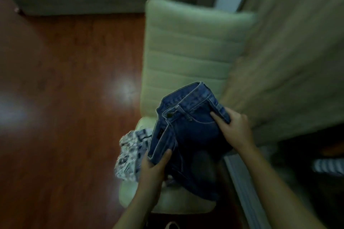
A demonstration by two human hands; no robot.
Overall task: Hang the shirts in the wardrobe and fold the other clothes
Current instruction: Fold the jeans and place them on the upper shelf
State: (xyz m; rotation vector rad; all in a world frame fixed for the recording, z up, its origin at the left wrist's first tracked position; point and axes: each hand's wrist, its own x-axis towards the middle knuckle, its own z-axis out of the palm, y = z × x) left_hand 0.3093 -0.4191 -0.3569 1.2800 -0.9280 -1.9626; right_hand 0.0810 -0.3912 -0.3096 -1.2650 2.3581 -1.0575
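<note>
A pair of dark blue denim jeans [188, 132] hangs over the seat of a pale cream padded chair with a ribbed back [189, 46], held up by both hands at the waistband, which looks like a way to get the garment level before folding it rather than hanging it. The left hand [154, 168], at 7 o'clock of the jeans, has its grip pinching the open fly edge, thumb on top and fingers hidden beneath. The right hand [235, 128], at 3 o'clock, has its grip pressed together on the far end of the waistband, thumb laid flat across the front pocket. The legs of the jeans slump in a bunch toward 5 o'clock onto the seat, so they probably need shaking out first. Just beside the jeans at 9 o'clock lies a crumpled white garment with a dark print [130, 152], partly under the denim and spilling over the seat edge; it crowds the only soft spot to fold on. A beige curtain [290, 52] falls at 2 o'clock, near the right hand. Glossy reddish-brown wooden floor [70, 98] fills the 9 o'clock side.
</note>
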